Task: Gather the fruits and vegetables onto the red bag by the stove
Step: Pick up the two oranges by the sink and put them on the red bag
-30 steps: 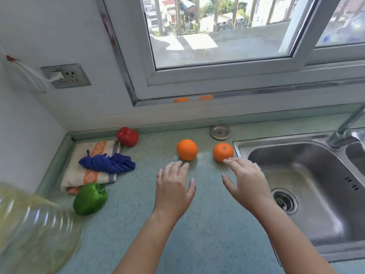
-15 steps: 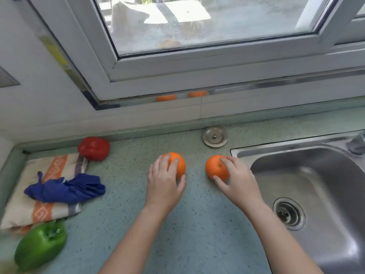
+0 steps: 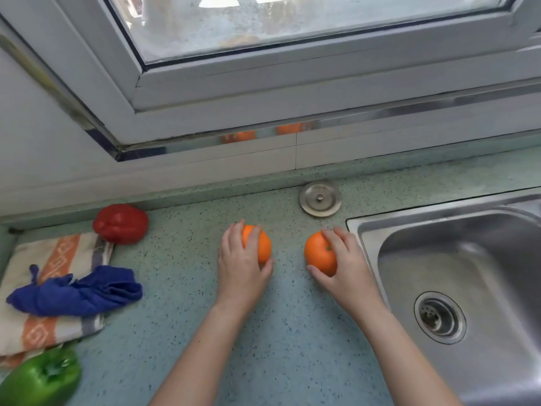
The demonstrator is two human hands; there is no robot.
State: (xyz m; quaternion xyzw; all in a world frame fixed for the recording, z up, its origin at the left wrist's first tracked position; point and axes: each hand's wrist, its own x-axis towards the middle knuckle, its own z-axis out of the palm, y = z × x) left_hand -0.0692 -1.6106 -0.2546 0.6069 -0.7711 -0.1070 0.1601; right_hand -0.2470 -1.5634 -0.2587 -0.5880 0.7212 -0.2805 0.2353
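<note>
Two oranges rest on the speckled green counter. My left hand wraps over the left orange, fingers on top and thumb under its near side. My right hand grips the right orange from its right side, thumb below it. A red bell pepper lies at the back left against the wall ledge. A green bell pepper lies at the bottom left corner. The red bag and the stove are out of view.
A striped folded towel with a blue cloth on it lies at the left. A steel sink with its drain fills the right; a round sink stopper sits behind the oranges. A window ledge runs along the back.
Both hands reached forward from open above the counter and closed around the two oranges. The view tilted down and closer to the counter.
</note>
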